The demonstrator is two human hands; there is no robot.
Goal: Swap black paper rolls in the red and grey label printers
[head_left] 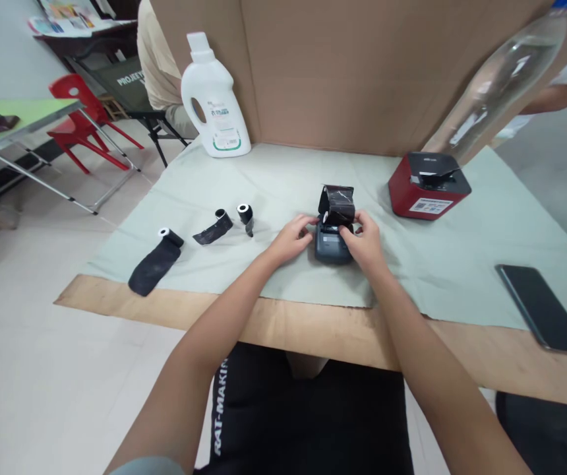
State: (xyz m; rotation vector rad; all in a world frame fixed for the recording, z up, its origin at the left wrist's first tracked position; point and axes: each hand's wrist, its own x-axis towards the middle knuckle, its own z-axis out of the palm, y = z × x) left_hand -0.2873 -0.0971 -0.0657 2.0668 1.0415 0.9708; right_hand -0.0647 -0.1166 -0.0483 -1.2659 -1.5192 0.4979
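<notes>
A small dark portable printer [331, 245] lies on the cloth in front of me, its upper part raised. A strip of shiny black paper [339, 203] curls up over its back half. At the printer's left side is my left hand [292, 239], fingers curled, fingertips against its edge. My right hand [365, 241] grips the right side, thumb over the front and fingers behind. To the left lie three black paper rolls with white cores: one partly unrolled [157, 264], a second with a short tail [217, 225], and a third on end [245, 214].
A white detergent bottle [219, 112] stands at the back left against a cardboard panel [343, 72]. At the right are a red box-shaped device [424, 191], a tilted clear plastic bottle [506, 79] and a black phone [543, 307]. Two other people are partly visible beyond the panel.
</notes>
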